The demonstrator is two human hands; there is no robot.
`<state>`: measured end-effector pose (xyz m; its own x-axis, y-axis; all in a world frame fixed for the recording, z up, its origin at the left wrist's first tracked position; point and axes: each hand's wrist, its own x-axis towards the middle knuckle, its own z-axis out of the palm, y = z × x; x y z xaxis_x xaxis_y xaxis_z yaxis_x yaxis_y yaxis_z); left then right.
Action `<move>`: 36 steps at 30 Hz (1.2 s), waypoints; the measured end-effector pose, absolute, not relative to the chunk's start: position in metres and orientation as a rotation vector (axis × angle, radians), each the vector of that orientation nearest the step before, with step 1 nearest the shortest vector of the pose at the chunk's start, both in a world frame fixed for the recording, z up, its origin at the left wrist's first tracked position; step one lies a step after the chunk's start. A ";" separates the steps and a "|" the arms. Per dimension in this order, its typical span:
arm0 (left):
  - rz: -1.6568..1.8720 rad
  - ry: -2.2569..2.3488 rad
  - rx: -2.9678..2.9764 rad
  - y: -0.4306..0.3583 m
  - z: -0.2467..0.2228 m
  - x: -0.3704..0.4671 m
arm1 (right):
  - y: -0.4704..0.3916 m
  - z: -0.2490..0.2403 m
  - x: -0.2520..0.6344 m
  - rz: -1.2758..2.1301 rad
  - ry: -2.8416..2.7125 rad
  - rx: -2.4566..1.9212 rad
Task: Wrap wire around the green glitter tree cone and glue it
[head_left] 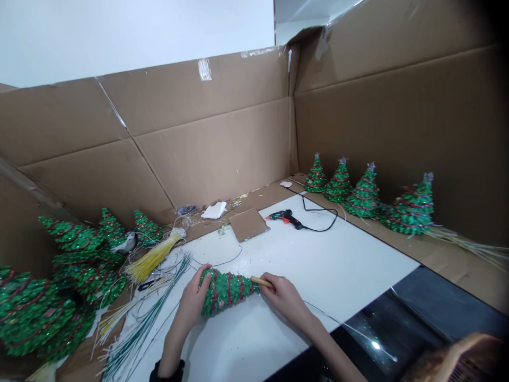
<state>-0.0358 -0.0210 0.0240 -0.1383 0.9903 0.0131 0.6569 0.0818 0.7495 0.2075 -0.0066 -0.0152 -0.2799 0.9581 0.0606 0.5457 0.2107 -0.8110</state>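
A small green Christmas tree (228, 292) with red garland lies on its side over the white board (246, 345), its tip pointing right. My left hand (195, 294) is wrapped round the tree's wide base. At the tip, my right hand (280, 297) pinches a short tan wooden stick (261, 281), whose end touches or nearly touches the top of the tree. A thin pale wire (342, 322) runs off to the right behind my right wrist.
A glue gun (287, 217) with a black cord lies behind my hands beside a cardboard square (248, 224). Green wires (153, 318) and yellow wires (155, 257) lie at left. Finished-looking trees stand left (29, 313) and right (363, 193). Cardboard walls (218, 148) enclose the back.
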 end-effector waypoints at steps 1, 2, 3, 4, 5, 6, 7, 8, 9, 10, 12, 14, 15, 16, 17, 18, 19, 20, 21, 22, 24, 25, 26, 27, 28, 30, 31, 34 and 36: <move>0.843 1.850 1.621 -0.020 0.025 -0.036 | -0.006 -0.015 0.207 0.920 -1.907 -1.399; 0.838 1.847 1.623 -0.019 0.026 -0.037 | -0.006 -0.015 0.206 0.908 -1.902 -1.411; 0.835 1.844 1.625 -0.019 0.026 -0.037 | -0.005 -0.015 0.206 0.896 -1.900 -1.425; 0.834 1.842 1.626 -0.018 0.027 -0.037 | -0.004 -0.015 0.205 0.886 -1.900 -1.437; 0.832 1.837 1.626 -0.017 0.027 -0.038 | -0.003 -0.014 0.205 0.877 -1.903 -1.445; 0.830 1.831 1.626 -0.016 0.027 -0.038 | -0.002 -0.013 0.205 0.871 -1.909 -1.446; 0.826 1.823 1.626 -0.016 0.026 -0.038 | -0.001 -0.013 0.205 0.868 -1.917 -1.443; 0.823 1.817 1.624 -0.015 0.026 -0.038 | 0.000 -0.012 0.205 0.868 -1.924 -1.437; 0.823 1.812 1.621 -0.014 0.025 -0.039 | 0.000 -0.011 0.205 0.869 -1.930 -1.429; 0.822 1.805 1.618 -0.013 0.024 -0.039 | 0.000 -0.009 0.206 0.875 -1.936 -1.419; 0.826 1.795 1.612 -0.012 0.022 -0.040 | -0.001 -0.007 0.207 0.888 -1.947 -1.414; 0.830 1.789 1.607 -0.011 0.021 -0.041 | -0.002 -0.005 0.208 0.889 -1.962 -1.424; 0.833 1.788 1.603 -0.011 0.021 -0.041 | -0.003 -0.004 0.208 0.881 -1.971 -1.434; 0.838 1.788 1.599 -0.011 0.021 -0.042 | -0.003 -0.003 0.208 0.871 -1.983 -1.445; 0.841 1.787 1.595 -0.010 0.021 -0.042 | -0.003 -0.003 0.207 0.858 -1.995 -1.453; 0.844 1.784 1.592 -0.010 0.020 -0.042 | -0.003 -0.002 0.207 0.846 -2.009 -1.457; 0.846 1.781 1.591 -0.010 0.020 -0.041 | -0.003 -0.002 0.206 0.830 -2.023 -1.462; 0.846 1.777 1.592 -0.010 0.020 -0.041 | -0.003 -0.001 0.205 0.810 -2.039 -1.468; 0.847 1.777 1.593 -0.010 0.020 -0.041 | -0.003 -0.001 0.204 0.784 -2.057 -1.474; 0.848 1.777 1.595 -0.010 0.020 -0.041 | -0.004 -0.001 0.202 0.754 -2.081 -1.483; 0.849 1.781 1.598 -0.011 0.021 -0.040 | -0.005 0.000 0.200 0.679 -2.141 -1.512; 0.848 1.782 1.598 -0.011 0.021 -0.040 | -0.007 0.001 0.199 0.636 -2.175 -1.532; 0.847 1.782 1.597 -0.012 0.021 -0.040 | -0.008 0.002 0.198 0.592 -2.207 -1.553; 0.845 1.781 1.595 -0.012 0.021 -0.040 | -0.010 0.003 0.197 0.549 -2.234 -1.573; 0.843 1.779 1.594 -0.012 0.021 -0.040 | -0.012 0.004 0.196 0.514 -2.255 -1.589; 0.848 1.773 1.594 -0.013 0.021 -0.040 | -0.014 0.006 0.193 0.472 -2.284 -1.602; 0.855 1.772 1.595 -0.013 0.021 -0.040 | -0.015 0.007 0.192 0.465 -2.293 -1.599; 0.871 1.774 1.592 -0.013 0.020 -0.040 | -0.013 0.007 0.191 0.468 -2.300 -1.575; 0.871 1.781 1.580 -0.013 0.019 -0.040 | -0.012 0.005 0.191 0.468 -2.290 -1.574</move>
